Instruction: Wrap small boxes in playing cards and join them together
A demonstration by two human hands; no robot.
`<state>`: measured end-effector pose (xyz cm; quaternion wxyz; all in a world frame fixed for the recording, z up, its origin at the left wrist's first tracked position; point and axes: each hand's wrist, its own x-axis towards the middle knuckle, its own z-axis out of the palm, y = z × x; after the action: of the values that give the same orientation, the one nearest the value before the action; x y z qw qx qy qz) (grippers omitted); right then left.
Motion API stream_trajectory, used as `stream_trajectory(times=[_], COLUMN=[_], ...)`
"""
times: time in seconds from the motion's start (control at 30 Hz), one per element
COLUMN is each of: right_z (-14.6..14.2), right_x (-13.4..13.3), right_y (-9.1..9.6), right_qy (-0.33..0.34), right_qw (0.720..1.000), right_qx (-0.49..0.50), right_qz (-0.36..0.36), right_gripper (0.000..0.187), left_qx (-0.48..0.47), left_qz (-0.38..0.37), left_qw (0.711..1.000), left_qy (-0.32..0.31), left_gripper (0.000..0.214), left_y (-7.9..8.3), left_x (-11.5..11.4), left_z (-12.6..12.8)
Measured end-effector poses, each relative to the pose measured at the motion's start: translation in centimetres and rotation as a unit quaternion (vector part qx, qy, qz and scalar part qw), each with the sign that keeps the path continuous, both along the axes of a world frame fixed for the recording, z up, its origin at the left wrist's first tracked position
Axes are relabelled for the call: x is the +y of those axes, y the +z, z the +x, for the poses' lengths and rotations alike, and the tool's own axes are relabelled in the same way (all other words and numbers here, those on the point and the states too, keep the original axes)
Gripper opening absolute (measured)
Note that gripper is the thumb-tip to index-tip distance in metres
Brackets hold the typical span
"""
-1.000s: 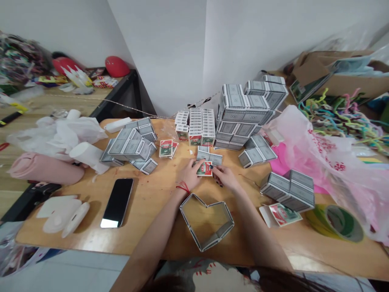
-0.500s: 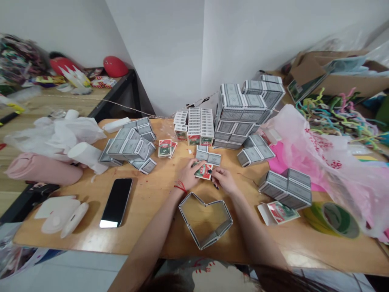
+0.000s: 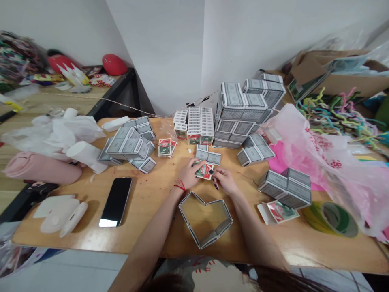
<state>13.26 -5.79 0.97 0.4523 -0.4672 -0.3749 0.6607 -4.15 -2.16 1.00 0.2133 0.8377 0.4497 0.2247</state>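
Note:
A red and green playing-card box (image 3: 204,170) lies between my two hands at the middle of the table. My left hand (image 3: 189,174), with a red string at the wrist, is closed on its left side. At the right end, my right hand (image 3: 224,179) pinches the box's edge with dark-nailed fingers. Just behind are grey-patterned playing cards (image 3: 212,157) joined in blocks. Between my forearms stands a heart-shaped frame of cards (image 3: 224,219), hollow in the middle.
Grey card blocks are stacked at back right (image 3: 240,117) and left (image 3: 129,142). Rows of card boxes (image 3: 200,125) stand behind my hands. A phone (image 3: 116,202) lies left; an opened card box (image 3: 281,211) and green-yellow tape (image 3: 334,219) lie right, near a pink plastic bag (image 3: 322,162).
Both hands stay at the card box, with almost no movement. The view has shifted very slightly.

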Motion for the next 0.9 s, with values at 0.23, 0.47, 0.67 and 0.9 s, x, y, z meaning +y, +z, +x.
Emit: stream_trajectory(times=[0.23,0.47,0.67,0.9], right_z=[-0.15,-0.43,-0.63,-0.59], right_x=[-0.05,0.29,0.29,0.35], right_y=[0.38,0.81,0.84,0.40], right_qy=[0.022,0.078,0.071,0.054], right_qw=[0.999,0.972,0.960,0.966], right_qx=[-0.046,-0.220,-0.271,-0.251], right_qz=[-0.012,-0.021,-0.008,0.014], right_gripper=[0.017,0.018,0.018,0.020], left_qx=[-0.005,0.030,0.067,0.057], left_qz=[0.019,0.094,0.097,0.069], left_qw=[1.000,0.995,0.993,0.996], left_qy=[-0.005,-0.017,-0.012,-0.009], left_gripper=[0.057,0.054,0.050,0.049], left_y=[-0.40,-0.94,-0.65,-0.40], left_x=[-0.01,-0.51,-0.70,-0.87], left_z=[-0.15,-0.16,-0.10,0.01])
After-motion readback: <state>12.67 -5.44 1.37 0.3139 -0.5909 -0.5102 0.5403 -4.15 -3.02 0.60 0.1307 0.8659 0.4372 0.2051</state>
